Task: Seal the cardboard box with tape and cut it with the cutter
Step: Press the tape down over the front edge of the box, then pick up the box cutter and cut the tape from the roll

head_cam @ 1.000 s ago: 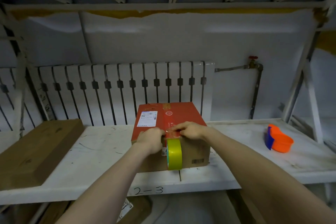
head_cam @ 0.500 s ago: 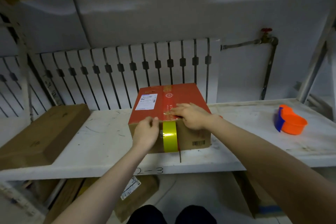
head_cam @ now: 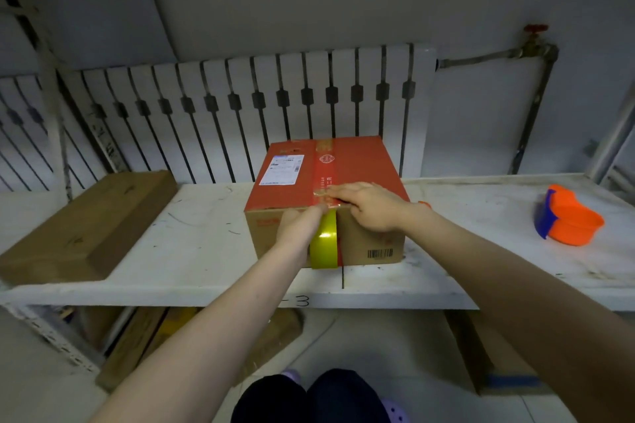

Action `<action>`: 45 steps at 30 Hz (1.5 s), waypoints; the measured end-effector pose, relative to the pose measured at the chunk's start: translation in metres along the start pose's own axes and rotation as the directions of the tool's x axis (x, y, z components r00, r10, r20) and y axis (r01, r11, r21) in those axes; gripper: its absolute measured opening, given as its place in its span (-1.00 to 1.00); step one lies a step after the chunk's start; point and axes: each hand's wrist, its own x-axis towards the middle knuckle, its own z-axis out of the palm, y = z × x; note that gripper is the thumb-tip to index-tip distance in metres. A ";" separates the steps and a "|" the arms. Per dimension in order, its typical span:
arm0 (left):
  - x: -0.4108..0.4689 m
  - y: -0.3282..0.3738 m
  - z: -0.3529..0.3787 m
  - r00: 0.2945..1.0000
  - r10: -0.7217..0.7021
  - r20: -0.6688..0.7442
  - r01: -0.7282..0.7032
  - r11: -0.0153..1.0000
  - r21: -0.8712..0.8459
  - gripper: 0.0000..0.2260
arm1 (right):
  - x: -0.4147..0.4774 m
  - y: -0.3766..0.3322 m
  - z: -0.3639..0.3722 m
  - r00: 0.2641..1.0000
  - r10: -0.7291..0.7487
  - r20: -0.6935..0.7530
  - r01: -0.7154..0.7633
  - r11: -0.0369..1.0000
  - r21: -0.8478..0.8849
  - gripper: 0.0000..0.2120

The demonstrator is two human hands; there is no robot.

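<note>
White wall at the back, with a white radiator [head_cam: 247, 113] along it and a pipe with a red valve [head_cam: 533, 31] to the right. Below that, white scuffed bench [head_cam: 192, 251], marked along its front edge. Flat brown carton [head_cam: 86, 223] lying at the bench's left end. Red-topped cardboard box [head_cam: 357, 175] standing mid-bench, flaps down, a white shipping label [head_cam: 282, 169] on its top left, a barcode low on its brown front face. Orange and blue cutter [head_cam: 570, 221] resting well apart at the bench's right end, untouched. Left hand [head_cam: 300, 227] reaching against the box's front face, grip pinched together on the yellow tape roll [head_cam: 324, 244], which hangs against that face just below the top edge. Right hand [head_cam: 367, 206] spread flat, fingers apart, pressing the clear tape strip onto the lid at the front edge, directly above the roll. More cartons under the bench, on the floor, behind dark-clothed knees and a purple shoe [head_cam: 395, 412].
</note>
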 end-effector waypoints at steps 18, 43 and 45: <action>0.038 0.028 0.044 0.899 0.383 0.213 -0.369 0.400 0.839 -0.86 | -0.046 0.131 0.088 0.533 0.836 -0.133 -0.806 0.549 0.222 -0.66; -0.005 0.057 0.039 0.876 0.275 0.396 -0.143 0.933 -0.331 -0.56 | -0.065 -0.059 -0.027 0.910 0.374 -0.176 0.214 -0.064 0.975 -0.74; -0.006 0.056 0.030 0.871 0.298 0.390 -0.132 0.908 -0.399 -0.55 | -0.063 -0.069 -0.024 0.914 0.360 -0.184 0.195 0.008 0.981 -0.73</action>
